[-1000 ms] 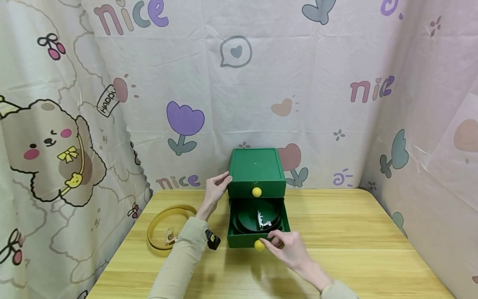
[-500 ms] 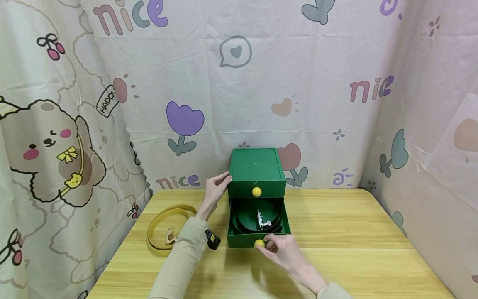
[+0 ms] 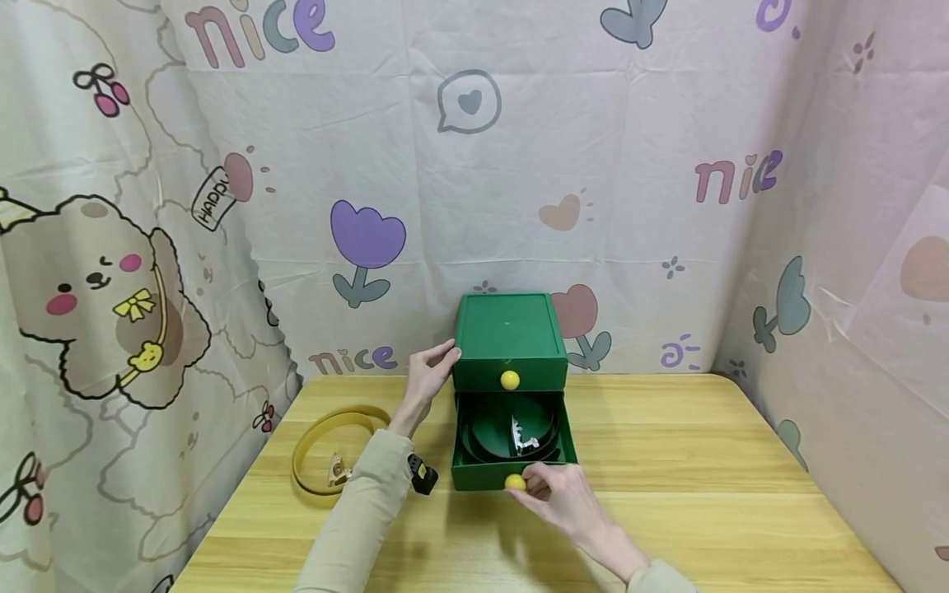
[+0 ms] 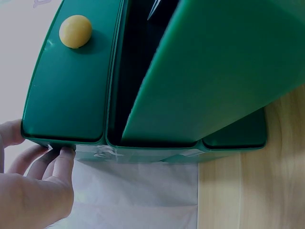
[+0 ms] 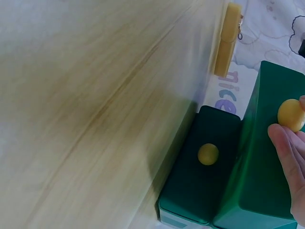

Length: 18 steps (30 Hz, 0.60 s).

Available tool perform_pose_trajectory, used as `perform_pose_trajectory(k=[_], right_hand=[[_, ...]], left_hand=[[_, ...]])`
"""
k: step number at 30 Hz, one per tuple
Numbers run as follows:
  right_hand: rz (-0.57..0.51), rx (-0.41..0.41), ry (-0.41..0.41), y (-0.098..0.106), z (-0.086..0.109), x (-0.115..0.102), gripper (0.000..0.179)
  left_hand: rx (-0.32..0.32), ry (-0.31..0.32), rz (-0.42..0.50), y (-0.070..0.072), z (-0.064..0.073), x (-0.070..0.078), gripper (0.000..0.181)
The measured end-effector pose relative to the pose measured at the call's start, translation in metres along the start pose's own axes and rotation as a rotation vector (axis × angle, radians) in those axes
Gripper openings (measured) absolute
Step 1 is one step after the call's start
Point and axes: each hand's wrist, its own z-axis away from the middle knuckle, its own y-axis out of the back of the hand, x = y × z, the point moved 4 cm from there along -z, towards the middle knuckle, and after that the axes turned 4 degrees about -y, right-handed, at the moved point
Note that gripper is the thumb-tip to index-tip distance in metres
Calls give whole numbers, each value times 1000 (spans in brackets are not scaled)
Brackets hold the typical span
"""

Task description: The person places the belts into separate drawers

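A green drawer cabinet (image 3: 507, 329) stands at the back of the table with its middle drawer (image 3: 478, 476) pulled out. Inside that drawer lies a coiled dark belt (image 3: 485, 455) with a silver buckle (image 3: 522, 438). My right hand (image 3: 569, 504) pinches the drawer's yellow knob (image 5: 289, 114) between thumb and fingers. At the cabinet's upper left edge, my left hand (image 3: 426, 380) steadies it, fingertips (image 4: 66, 152) touching the side. The top drawer (image 4: 71, 95) and the bottom drawer (image 5: 198, 176) are closed.
Left of the cabinet, a yellow belt (image 3: 300, 461) with a gold buckle (image 3: 337, 471) stands coiled on the wooden table (image 3: 704, 511). A small black object with a yellow label (image 3: 424, 475) lies beside my left sleeve (image 3: 363, 502). Patterned curtains (image 3: 511, 165) hang behind and at both sides.
My right hand has shifted slightly left, from fingers beside the yellow knob to pinching it. The drawer, the belts and my left hand look unmoved.
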Motion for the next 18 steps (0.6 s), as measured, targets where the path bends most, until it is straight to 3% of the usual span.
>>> perform_pose_trajectory(k=[18], right_hand=[[-27, -24, -41, 0, 0, 1, 22]], left_hand=[[11, 3, -3, 0, 0, -1, 42]])
